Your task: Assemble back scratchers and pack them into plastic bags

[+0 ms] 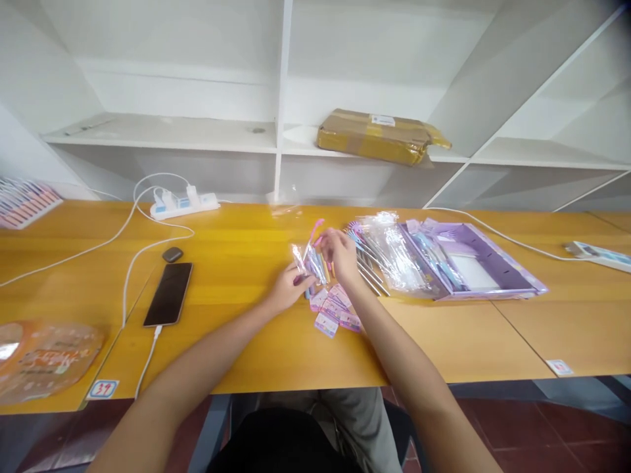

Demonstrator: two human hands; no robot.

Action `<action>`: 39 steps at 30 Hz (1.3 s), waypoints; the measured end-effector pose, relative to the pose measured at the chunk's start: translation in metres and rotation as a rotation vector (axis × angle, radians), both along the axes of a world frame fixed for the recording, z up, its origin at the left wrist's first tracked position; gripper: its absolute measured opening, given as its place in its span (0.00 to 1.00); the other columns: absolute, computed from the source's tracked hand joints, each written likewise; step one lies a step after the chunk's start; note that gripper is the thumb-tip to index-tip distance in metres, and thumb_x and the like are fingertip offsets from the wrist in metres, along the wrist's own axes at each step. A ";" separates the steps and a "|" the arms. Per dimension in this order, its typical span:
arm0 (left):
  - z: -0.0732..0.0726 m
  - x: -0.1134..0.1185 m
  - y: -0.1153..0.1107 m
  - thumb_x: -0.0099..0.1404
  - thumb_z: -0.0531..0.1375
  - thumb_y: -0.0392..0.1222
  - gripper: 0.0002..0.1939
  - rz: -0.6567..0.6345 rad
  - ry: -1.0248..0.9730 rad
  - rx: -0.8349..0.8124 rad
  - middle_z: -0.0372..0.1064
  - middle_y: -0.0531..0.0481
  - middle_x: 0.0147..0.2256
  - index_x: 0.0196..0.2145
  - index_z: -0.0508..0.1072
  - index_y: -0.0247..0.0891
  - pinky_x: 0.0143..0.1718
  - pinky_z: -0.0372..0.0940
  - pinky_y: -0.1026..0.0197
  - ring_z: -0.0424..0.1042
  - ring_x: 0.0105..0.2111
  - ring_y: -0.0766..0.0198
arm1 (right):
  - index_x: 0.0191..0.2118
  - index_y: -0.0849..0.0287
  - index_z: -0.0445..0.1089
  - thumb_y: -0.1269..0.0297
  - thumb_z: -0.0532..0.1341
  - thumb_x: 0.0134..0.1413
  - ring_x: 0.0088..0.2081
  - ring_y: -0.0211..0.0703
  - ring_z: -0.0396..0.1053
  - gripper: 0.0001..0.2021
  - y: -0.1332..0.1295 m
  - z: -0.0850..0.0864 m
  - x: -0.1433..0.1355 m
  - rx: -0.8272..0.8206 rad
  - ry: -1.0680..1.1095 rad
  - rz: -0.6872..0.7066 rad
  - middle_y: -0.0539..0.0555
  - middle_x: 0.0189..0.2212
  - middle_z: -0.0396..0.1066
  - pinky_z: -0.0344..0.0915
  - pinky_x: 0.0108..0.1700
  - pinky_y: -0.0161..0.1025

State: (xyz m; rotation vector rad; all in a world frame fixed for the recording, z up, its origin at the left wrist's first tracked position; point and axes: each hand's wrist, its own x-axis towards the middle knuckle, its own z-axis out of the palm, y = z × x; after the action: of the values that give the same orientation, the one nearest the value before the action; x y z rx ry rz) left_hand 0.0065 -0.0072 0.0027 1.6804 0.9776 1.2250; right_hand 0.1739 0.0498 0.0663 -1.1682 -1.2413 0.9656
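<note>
My left hand [289, 287] is closed on a small clear plastic bag [298, 255] above the wooden table. Close by on the right, my right hand [338, 251] pinches a slim item with a pink top [317, 228], which slants at the bag's opening. Under and between the hands are several small coloured pieces [316, 266]. Pink and purple cards [336, 310] lie spread in front of them. Just right of my right hand are metal-stemmed sticks [372, 272] and a pile of clear bags [397, 253].
A purple box [513, 263] holding packed items sits at the right. On the left are a phone [169, 294], a black case [172, 254], a power strip [185, 205] with white cables, and an orange-printed bag [49, 361]. A taped parcel [377, 136] rests on the shelf.
</note>
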 end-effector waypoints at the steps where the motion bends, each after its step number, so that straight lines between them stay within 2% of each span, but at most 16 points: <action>1: 0.001 -0.001 0.001 0.71 0.67 0.58 0.20 0.006 0.010 -0.007 0.69 0.46 0.39 0.33 0.79 0.37 0.48 0.69 0.54 0.69 0.40 0.57 | 0.37 0.53 0.71 0.33 0.61 0.61 0.22 0.38 0.60 0.25 0.000 -0.006 0.002 -0.022 0.019 0.009 0.49 0.26 0.71 0.58 0.24 0.37; 3: 0.001 -0.002 0.003 0.71 0.66 0.59 0.21 0.005 0.016 -0.007 0.68 0.48 0.37 0.34 0.80 0.38 0.48 0.69 0.54 0.69 0.39 0.58 | 0.37 0.53 0.70 0.33 0.64 0.59 0.27 0.40 0.66 0.25 0.000 -0.018 0.005 -0.059 -0.011 0.105 0.50 0.29 0.72 0.64 0.29 0.37; 5: 0.001 -0.002 0.003 0.72 0.66 0.59 0.21 -0.019 0.005 0.002 0.69 0.47 0.38 0.33 0.80 0.38 0.48 0.69 0.54 0.70 0.40 0.57 | 0.35 0.54 0.71 0.33 0.68 0.54 0.34 0.43 0.71 0.26 -0.002 -0.028 0.006 -0.075 -0.049 0.296 0.51 0.32 0.74 0.70 0.36 0.39; 7: 0.001 -0.002 0.003 0.72 0.66 0.59 0.21 -0.031 -0.001 0.008 0.72 0.45 0.40 0.32 0.79 0.37 0.48 0.69 0.54 0.72 0.41 0.57 | 0.34 0.55 0.72 0.33 0.70 0.52 0.35 0.45 0.72 0.27 -0.005 -0.036 0.003 -0.084 -0.022 0.438 0.51 0.31 0.74 0.71 0.37 0.40; 9: 0.001 -0.001 0.003 0.71 0.67 0.59 0.21 -0.027 -0.010 -0.014 0.72 0.45 0.41 0.32 0.78 0.37 0.44 0.70 0.56 0.72 0.39 0.59 | 0.34 0.55 0.72 0.33 0.71 0.53 0.33 0.43 0.70 0.27 -0.008 -0.039 0.000 -0.105 0.040 0.460 0.50 0.30 0.72 0.69 0.33 0.39; 11: 0.000 0.000 0.003 0.70 0.67 0.61 0.23 -0.031 -0.024 -0.072 0.71 0.46 0.39 0.31 0.77 0.37 0.35 0.69 0.59 0.71 0.33 0.63 | 0.36 0.55 0.73 0.33 0.71 0.53 0.32 0.42 0.69 0.27 -0.009 -0.040 -0.002 -0.124 0.083 0.454 0.50 0.30 0.72 0.67 0.31 0.37; 15: 0.000 0.000 0.002 0.68 0.68 0.64 0.26 -0.049 -0.040 -0.190 0.65 0.53 0.30 0.30 0.73 0.38 0.20 0.60 0.63 0.62 0.21 0.70 | 0.41 0.55 0.75 0.35 0.73 0.51 0.34 0.42 0.71 0.28 -0.011 -0.040 -0.005 -0.126 0.086 0.526 0.50 0.32 0.74 0.68 0.32 0.36; 17: 0.002 0.000 0.002 0.68 0.68 0.66 0.27 -0.064 -0.062 -0.213 0.65 0.55 0.26 0.30 0.73 0.38 0.19 0.60 0.64 0.63 0.19 0.70 | 0.39 0.55 0.74 0.35 0.74 0.50 0.34 0.42 0.71 0.28 -0.012 -0.039 -0.006 -0.119 0.091 0.496 0.50 0.32 0.74 0.67 0.32 0.36; 20: 0.006 0.001 0.001 0.67 0.69 0.67 0.27 -0.114 -0.094 -0.238 0.69 0.54 0.23 0.31 0.72 0.38 0.22 0.64 0.64 0.69 0.19 0.68 | 0.38 0.54 0.71 0.34 0.74 0.47 0.32 0.43 0.71 0.28 -0.013 -0.038 -0.007 -0.137 0.129 0.455 0.49 0.29 0.73 0.66 0.30 0.36; 23: 0.010 0.003 -0.001 0.66 0.69 0.68 0.28 -0.147 -0.115 -0.275 0.73 0.53 0.22 0.33 0.73 0.38 0.21 0.63 0.65 0.70 0.18 0.67 | 0.41 0.52 0.72 0.35 0.76 0.45 0.28 0.42 0.69 0.29 -0.018 -0.035 -0.009 -0.171 0.155 0.494 0.48 0.28 0.73 0.65 0.27 0.37; 25: 0.010 0.003 -0.001 0.65 0.69 0.69 0.29 -0.163 -0.120 -0.284 0.74 0.52 0.23 0.32 0.73 0.38 0.19 0.61 0.64 0.68 0.17 0.68 | 0.41 0.52 0.73 0.34 0.75 0.47 0.28 0.42 0.69 0.28 -0.021 -0.035 -0.012 -0.195 0.138 0.523 0.48 0.27 0.72 0.65 0.27 0.37; 27: 0.007 0.003 0.000 0.65 0.69 0.69 0.29 -0.160 -0.125 -0.259 0.75 0.51 0.24 0.31 0.74 0.38 0.21 0.64 0.64 0.69 0.19 0.67 | 0.43 0.52 0.74 0.34 0.73 0.51 0.30 0.44 0.70 0.27 -0.021 -0.034 -0.014 -0.174 0.141 0.481 0.49 0.27 0.72 0.67 0.30 0.38; 31: -0.001 0.002 0.010 0.62 0.73 0.67 0.27 0.012 -0.281 -0.189 0.79 0.47 0.34 0.31 0.76 0.38 0.39 0.75 0.58 0.78 0.33 0.62 | 0.48 0.51 0.73 0.33 0.65 0.60 0.39 0.46 0.74 0.26 -0.006 -0.020 -0.001 0.050 0.209 0.181 0.52 0.35 0.73 0.73 0.37 0.41; 34: -0.003 -0.002 0.020 0.61 0.74 0.65 0.27 0.150 -0.489 -0.233 0.80 0.46 0.39 0.34 0.73 0.39 0.47 0.76 0.54 0.79 0.41 0.60 | 0.58 0.48 0.70 0.34 0.54 0.70 0.38 0.45 0.72 0.26 0.000 0.002 0.026 0.168 0.122 0.002 0.53 0.36 0.70 0.71 0.36 0.41; 37: -0.001 -0.007 0.027 0.63 0.73 0.61 0.26 0.226 -0.596 -0.292 0.79 0.47 0.37 0.32 0.67 0.39 0.44 0.75 0.57 0.79 0.38 0.64 | 0.61 0.49 0.71 0.36 0.52 0.74 0.29 0.42 0.65 0.27 -0.008 0.015 0.045 0.166 -0.091 0.040 0.51 0.32 0.67 0.66 0.32 0.41; 39: 0.000 -0.010 0.029 0.63 0.74 0.59 0.27 0.249 -0.640 -0.321 0.78 0.49 0.35 0.31 0.65 0.39 0.40 0.74 0.60 0.77 0.34 0.67 | 0.58 0.52 0.75 0.38 0.53 0.75 0.27 0.42 0.65 0.26 -0.021 0.013 0.049 0.173 -0.273 0.112 0.51 0.30 0.69 0.67 0.34 0.42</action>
State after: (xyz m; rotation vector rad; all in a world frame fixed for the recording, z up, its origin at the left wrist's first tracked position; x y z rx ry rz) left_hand -0.0033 0.0221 0.0024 0.8444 0.9240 1.5384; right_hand 0.2231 0.0286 0.0789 -1.1284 -1.5898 0.7788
